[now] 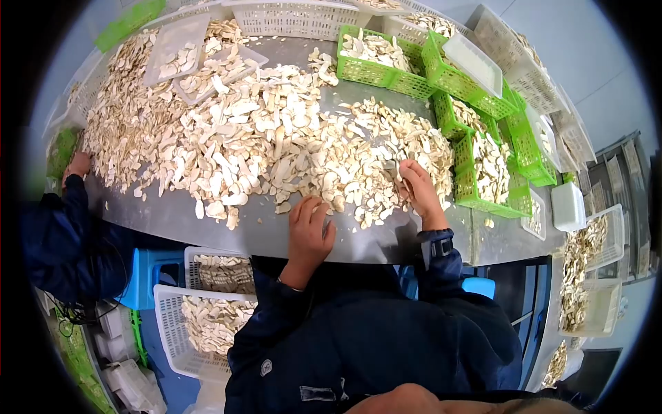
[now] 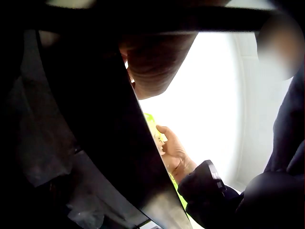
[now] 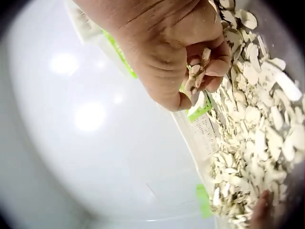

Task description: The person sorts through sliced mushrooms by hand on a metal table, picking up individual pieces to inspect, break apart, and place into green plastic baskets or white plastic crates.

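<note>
Pale dried slices (image 1: 227,138) lie in a broad pile across a grey metal table (image 1: 269,238). My right hand (image 1: 422,193) is at the pile's right part; in the right wrist view this hand (image 3: 176,57) holds a few small brownish slices (image 3: 196,74) between curled fingers and thumb. My left hand (image 1: 308,234) rests at the pile's front edge, back up, fingers loosely bent, with no slice visible in it. The left wrist view is mostly dark, showing part of the left hand (image 2: 155,67) close up and the right hand (image 2: 175,151) beyond.
Green baskets (image 1: 493,207) with slices stand at the right, white baskets (image 1: 293,19) along the back. Clear trays (image 1: 178,52) lie on the pile. Another person's hand (image 1: 79,164) is at the far left. Below the table edge are white crates (image 1: 172,345) of slices.
</note>
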